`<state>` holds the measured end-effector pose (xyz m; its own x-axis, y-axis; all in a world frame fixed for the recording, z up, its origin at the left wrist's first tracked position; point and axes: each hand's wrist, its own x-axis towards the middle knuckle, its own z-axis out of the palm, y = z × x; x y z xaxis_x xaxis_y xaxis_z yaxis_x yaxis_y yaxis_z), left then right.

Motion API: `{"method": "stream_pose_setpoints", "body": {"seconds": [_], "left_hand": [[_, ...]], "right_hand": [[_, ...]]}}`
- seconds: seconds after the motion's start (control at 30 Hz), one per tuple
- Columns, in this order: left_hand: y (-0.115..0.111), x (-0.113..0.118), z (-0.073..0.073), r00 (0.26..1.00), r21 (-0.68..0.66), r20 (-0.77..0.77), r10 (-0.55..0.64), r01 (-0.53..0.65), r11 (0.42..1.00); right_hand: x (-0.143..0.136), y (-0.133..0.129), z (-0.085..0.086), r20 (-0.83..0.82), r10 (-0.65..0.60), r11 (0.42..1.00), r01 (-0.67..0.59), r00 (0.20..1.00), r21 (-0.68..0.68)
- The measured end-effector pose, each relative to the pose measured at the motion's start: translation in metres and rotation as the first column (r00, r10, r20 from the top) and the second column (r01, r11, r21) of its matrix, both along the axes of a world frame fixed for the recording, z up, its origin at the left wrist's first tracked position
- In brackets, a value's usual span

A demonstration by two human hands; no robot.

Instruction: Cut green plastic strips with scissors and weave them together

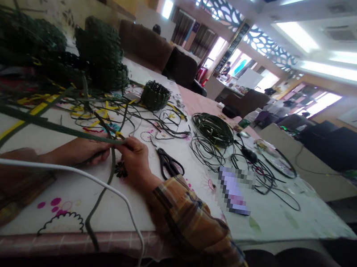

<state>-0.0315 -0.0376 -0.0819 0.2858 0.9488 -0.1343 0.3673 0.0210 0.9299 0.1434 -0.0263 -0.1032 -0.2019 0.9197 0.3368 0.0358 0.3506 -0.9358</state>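
Dark green flat strips (73, 132) cross in front of me above the table. My right hand (134, 158) pinches the end of a long strip where it crosses others, its fingers closed. Just left of it, my left hand (94, 152) is closed on the strips from below, partly hidden by the long one. One strip (102, 198) hangs from between my hands down to the table's near edge. Black-handled scissors (169, 163) lie right of my right hand. Yellow pieces (38, 107) show among the strips at the left.
A small green woven basket (155, 96) stands behind my hands, with larger woven ones (99, 44) at the back left. Coiled green strips (213, 129) and a phone (233, 192) lie to the right. A white cable (90, 176) runs across the front.
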Motion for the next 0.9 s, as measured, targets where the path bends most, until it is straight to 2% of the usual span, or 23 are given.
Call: {"method": "stream_pose_setpoints", "body": {"seconds": [0.1, 0.2, 0.27, 0.33, 0.47, 0.57, 0.67, 0.77, 0.9], "left_hand": [[0.0, -0.001, 0.002, 1.0, -0.032, -0.004, -0.028, 0.028, 0.999], [-0.003, 0.003, 0.008, 0.999, -0.073, 0.005, -0.041, 0.041, 0.996], [-0.005, 0.006, 0.01, 0.999, -0.088, 0.009, -0.05, 0.051, 0.995], [-0.005, 0.007, 0.008, 0.998, -0.11, 0.034, -0.048, 0.052, 0.993], [-0.002, 0.004, 0.003, 0.991, -0.115, 0.131, 0.031, -0.016, 0.993], [-0.001, 0.003, 0.003, 0.994, -0.063, 0.086, 0.068, -0.063, 0.996], [-0.003, 0.006, 0.007, 0.992, -0.059, 0.078, 0.097, -0.092, 0.994], [-0.005, 0.011, 0.008, 0.992, -0.089, 0.095, 0.08, -0.072, 0.993], [-0.006, 0.013, 0.004, 0.995, -0.054, 0.093, 0.046, -0.041, 0.998]], "right_hand": [[0.005, -0.003, 0.005, 0.22, -0.029, 0.987, -0.008, 0.975, 0.163], [0.008, -0.005, 0.005, 0.429, -0.068, 0.959, -0.06, 0.901, 0.277], [0.009, -0.004, 0.003, 0.516, -0.104, 0.942, -0.083, 0.85, 0.326], [0.009, -0.003, 0.002, 0.533, -0.126, 0.934, -0.082, 0.837, 0.349], [0.01, 0.001, 0.006, 0.395, -0.051, 0.938, -0.092, 0.917, 0.334], [0.012, 0.004, 0.009, 0.344, -0.014, 0.956, -0.088, 0.939, 0.28], [0.011, 0.008, 0.006, 0.281, 0.055, 0.992, -0.083, 0.958, 0.09], [0.009, 0.009, 0.0, 0.044, 0.172, 0.972, -0.163, 0.984, -0.171], [0.006, 0.006, -0.001, -0.086, 0.219, 0.942, -0.233, 0.972, -0.242]]}}
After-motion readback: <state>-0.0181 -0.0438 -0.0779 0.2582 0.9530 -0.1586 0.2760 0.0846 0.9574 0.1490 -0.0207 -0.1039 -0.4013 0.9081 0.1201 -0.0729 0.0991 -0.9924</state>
